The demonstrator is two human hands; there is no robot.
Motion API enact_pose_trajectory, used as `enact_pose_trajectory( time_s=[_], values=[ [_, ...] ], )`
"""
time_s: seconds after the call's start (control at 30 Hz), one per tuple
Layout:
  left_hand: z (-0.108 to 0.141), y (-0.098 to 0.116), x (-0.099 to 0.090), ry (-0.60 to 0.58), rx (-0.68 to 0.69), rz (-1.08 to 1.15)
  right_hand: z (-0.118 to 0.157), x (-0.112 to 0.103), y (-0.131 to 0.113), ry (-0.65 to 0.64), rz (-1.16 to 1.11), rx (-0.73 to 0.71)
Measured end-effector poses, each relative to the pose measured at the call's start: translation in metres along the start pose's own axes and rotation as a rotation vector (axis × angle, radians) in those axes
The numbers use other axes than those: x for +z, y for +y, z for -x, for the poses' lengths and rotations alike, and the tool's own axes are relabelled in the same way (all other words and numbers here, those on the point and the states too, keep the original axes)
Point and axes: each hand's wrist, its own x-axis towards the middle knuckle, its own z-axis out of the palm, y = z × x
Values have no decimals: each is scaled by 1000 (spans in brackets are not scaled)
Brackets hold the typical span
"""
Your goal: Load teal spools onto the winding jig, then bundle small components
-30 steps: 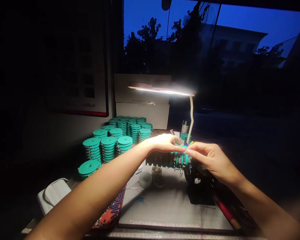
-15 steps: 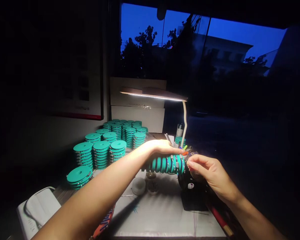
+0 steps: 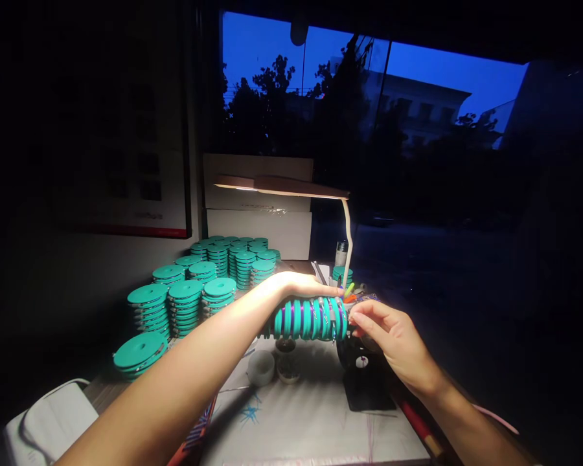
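A row of turquoise spools (image 3: pixel 302 320), wound with purple thread, sits sideways on a black stand (image 3: pixel 364 382). My left hand (image 3: pixel 307 285) reaches over the row from the left and rests along its top, fingers stretched out toward the right end. Some of its fingers are hidden behind the spools. Close to the right end of the row, my right hand (image 3: pixel 386 327) has thumb and index finger pinched together. What lies in that pinch, if anything, is too small to make out.
Stacks of turquoise spools (image 3: pixel 184 291) stand at the left. A desk lamp (image 3: pixel 282 186) lights the table (image 3: pixel 315 421). Small round containers (image 3: pixel 261 367) sit below the row. A white box-like device (image 3: pixel 48 424) is at lower left, a red-handled tool (image 3: pixel 412 421) at right.
The whole view has shifted, so the scene lies slightly further left. Both hands keep nearly the same pose at the row, and more purple thread shows between the spools.
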Motion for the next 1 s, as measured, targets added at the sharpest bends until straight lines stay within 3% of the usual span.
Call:
enact_pose_trajectory(
  time_s=[0.23, 0.57, 1.0],
  values=[
    [0, 3, 0, -6, -34, -14, 0, 1, 0, -52, 85, -25],
    [-4, 1, 1, -6, -32, -33, -4, -14, -6, -235, 305, -113],
    [-3, 1, 0, 9, -27, -40, -6, -16, -4, -288, 419, -211]
  ],
)
